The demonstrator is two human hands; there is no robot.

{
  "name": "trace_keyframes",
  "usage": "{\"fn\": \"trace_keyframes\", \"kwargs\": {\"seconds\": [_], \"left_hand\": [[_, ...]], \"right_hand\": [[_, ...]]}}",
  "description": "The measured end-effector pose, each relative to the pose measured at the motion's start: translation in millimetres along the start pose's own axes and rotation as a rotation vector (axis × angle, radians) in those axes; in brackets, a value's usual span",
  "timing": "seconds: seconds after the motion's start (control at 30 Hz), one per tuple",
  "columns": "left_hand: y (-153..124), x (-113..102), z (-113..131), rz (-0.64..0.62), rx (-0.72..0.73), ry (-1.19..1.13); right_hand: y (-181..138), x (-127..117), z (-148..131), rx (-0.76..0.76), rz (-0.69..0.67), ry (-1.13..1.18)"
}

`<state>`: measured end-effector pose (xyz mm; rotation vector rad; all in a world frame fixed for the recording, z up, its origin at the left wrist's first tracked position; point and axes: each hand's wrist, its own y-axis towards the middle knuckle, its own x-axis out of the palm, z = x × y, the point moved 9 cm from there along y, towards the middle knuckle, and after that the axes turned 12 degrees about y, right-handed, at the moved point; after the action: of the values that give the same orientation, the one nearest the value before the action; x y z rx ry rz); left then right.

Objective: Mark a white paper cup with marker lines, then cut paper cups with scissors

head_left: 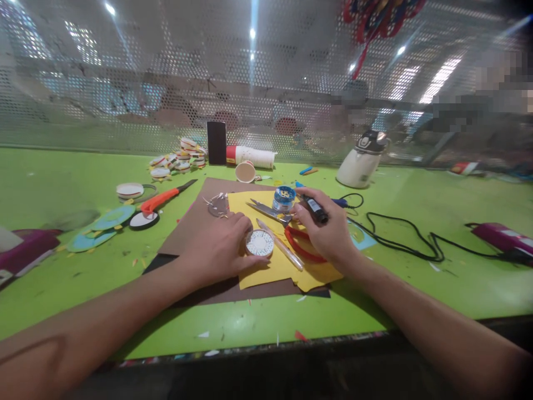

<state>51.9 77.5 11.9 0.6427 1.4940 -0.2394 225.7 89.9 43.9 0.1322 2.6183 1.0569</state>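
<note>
My left hand (222, 244) curves round a small round disc (260, 243), its thumb and fingers against the rim. The disc has a white top with dark marks around a plain centre. My right hand (327, 230) grips a thick black marker (315, 210) with a white barcode label. Below that hand lie scissors (302, 246) with red handles, blades pointing left. A clear-barrelled pen (291, 255) rests on the yellow paper (254, 275) between my hands. Just left of the marker stands a small round tub (283, 197) with a blue patterned lid.
Brown sheets (183, 228) lie under the yellow paper. An orange cutter (164, 199), paper discs (110, 216) and stacked small discs (183, 158) are left. Behind stand a phone (216, 143), paper cups (254, 156) and a white-and-black container (360, 161). A black cable (408, 219) runs right.
</note>
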Motion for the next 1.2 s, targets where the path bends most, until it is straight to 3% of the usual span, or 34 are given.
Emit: {"fn": "trace_keyframes", "kwargs": {"seconds": [0.27,0.4,0.5,0.7,0.9,1.07,1.2], "left_hand": [[1,4,-22,-0.164,-0.134,-0.272],[5,7,-55,0.004,-0.227,-0.410],[5,15,-69,0.043,-0.275,-0.446],[2,7,-55,0.000,-0.243,-0.404],[2,10,-39,-0.005,-0.191,-0.471],[1,12,-34,-0.047,-0.167,-0.497],[-4,9,-26,-0.113,-0.118,-0.413]], "right_hand": [[0,0,4,0.022,-0.003,0.015],[-1,0,15,0.121,0.024,0.139],[-2,1,19,0.194,0.036,0.216],[-3,-4,16,0.201,0.109,0.228],[12,-35,14,0.154,0.311,0.195],[47,-81,13,0.144,0.417,0.097],[78,-116,31,0.210,0.471,0.007]]}}
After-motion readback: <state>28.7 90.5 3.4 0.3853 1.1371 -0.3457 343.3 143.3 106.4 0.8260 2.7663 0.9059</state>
